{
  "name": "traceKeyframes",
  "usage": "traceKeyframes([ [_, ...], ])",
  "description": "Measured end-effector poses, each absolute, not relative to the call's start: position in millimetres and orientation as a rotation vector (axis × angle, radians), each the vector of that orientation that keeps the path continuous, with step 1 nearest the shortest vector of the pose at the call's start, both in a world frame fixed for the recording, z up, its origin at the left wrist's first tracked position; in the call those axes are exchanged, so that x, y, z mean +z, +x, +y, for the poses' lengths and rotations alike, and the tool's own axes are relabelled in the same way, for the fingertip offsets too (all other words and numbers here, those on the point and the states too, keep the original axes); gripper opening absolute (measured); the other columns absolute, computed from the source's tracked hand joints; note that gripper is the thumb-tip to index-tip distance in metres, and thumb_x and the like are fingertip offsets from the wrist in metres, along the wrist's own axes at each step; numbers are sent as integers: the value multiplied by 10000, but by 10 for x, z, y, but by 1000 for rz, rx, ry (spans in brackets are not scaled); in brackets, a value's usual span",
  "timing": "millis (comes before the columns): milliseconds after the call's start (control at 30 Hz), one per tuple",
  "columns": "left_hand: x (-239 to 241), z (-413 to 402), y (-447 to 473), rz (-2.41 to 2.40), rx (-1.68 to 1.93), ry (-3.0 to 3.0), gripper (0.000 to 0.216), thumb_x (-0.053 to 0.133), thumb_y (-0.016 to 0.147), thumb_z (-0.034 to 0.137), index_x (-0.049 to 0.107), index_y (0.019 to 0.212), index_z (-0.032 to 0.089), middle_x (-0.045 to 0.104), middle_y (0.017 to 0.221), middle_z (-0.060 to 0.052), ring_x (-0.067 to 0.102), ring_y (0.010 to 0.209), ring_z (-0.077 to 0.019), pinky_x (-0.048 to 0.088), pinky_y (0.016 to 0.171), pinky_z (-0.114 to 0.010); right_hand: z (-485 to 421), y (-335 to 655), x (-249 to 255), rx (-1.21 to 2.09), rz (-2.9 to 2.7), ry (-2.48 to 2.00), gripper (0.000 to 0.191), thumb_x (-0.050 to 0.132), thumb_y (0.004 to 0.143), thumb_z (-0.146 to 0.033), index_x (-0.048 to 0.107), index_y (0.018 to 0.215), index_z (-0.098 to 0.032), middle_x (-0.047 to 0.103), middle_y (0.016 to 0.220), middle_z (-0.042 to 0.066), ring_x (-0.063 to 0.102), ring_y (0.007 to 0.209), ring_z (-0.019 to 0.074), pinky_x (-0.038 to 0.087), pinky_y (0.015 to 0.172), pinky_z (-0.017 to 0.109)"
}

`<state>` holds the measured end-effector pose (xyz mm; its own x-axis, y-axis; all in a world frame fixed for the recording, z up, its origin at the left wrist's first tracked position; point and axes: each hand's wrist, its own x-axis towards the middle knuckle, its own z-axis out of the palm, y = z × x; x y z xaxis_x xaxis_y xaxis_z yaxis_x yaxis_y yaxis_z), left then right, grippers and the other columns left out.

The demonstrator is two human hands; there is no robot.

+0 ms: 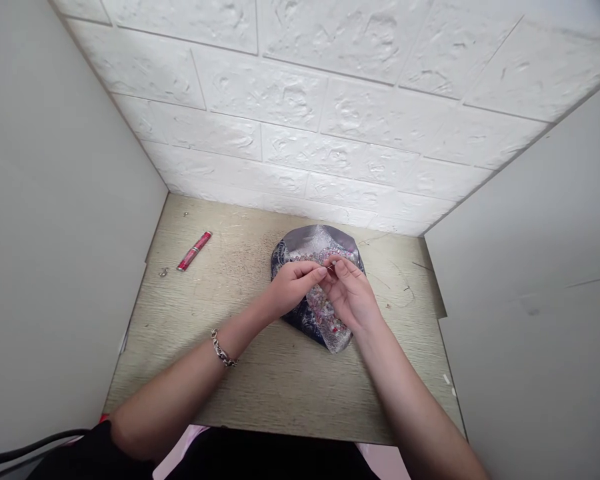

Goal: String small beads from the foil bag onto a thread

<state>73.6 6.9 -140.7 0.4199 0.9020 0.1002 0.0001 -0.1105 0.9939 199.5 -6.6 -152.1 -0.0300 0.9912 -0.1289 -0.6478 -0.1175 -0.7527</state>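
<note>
My left hand (294, 287) and my right hand (353, 293) meet over a crinkled silver and dark blue bag (307, 243) that lies on the wooden table (240, 373). The bag holds several small pink and clear beads (325, 313). Both hands pinch their fingertips together at something tiny between them, too small to name. A metal bracelet (223, 350) sits on my left wrist.
A red tube (195, 251) lies at the table's far left, with a few tiny metal bits (164, 272) near it. Thin threads or wires (403, 283) lie to the right of the bag. White walls close in the table on three sides.
</note>
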Motion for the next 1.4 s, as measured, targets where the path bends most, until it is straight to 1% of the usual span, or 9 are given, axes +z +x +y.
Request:
traceKeyframes([
  [100,-1422,71,730,861,938,1500,302,483,747,394,556,594,143,292,416,65,249,411,-46,196,383,-188,-60,2013,-1517,1517,-640,-801,152,688,626,-271,636,747,-196,628,712,-13,577,675,86,506,665,227],
  [267,-1423,67,721,877,933,1517,297,478,753,386,560,596,148,288,420,65,247,418,-49,202,393,-192,-55,2024,-1514,1481,-668,-833,159,704,602,-260,645,733,-191,637,686,-5,583,651,85,513,622,209],
  [500,-1403,72,724,895,959,1539,287,482,742,370,587,604,141,378,440,52,323,447,-56,260,429,-194,-51,2020,-1540,1474,-693,-841,166,714,587,-260,642,722,-195,636,673,-10,585,657,92,525,664,252],
  [800,-1424,84,731,912,961,1578,295,466,753,365,589,612,137,453,505,35,370,500,-64,318,489,-201,-53,2015,-1528,1494,-666,-850,163,718,571,-225,644,713,-194,640,671,-14,588,667,92,518,674,249],
  [967,-1433,87,729,916,954,1604,307,457,761,374,576,613,134,389,485,45,325,482,-57,283,451,-190,-57,2008,-1515,1486,-669,-875,163,719,556,-200,641,698,-184,641,667,-15,590,659,93,515,669,245],
  [1133,-1458,91,724,918,948,1583,315,457,766,384,558,599,136,313,447,61,271,441,-47,223,403,-185,-58,2009,-1531,1458,-732,-879,148,695,582,-177,628,714,-186,632,678,-24,584,671,81,502,689,230],
  [1267,-1501,105,721,904,933,1545,323,443,771,401,589,654,137,280,402,75,246,399,-45,200,384,-187,-46,2033,-1553,1383,-860,-873,206,673,612,-174,606,802,-215,618,695,-42,571,668,72,490,669,220],
  [1400,-1498,114,720,927,911,1519,322,452,763,404,615,683,137,279,377,77,247,381,-48,199,380,-192,-38,2057,-1540,1274,-1015,-921,281,658,625,-185,575,890,-233,625,695,-46,576,657,86,487,664,246],
])
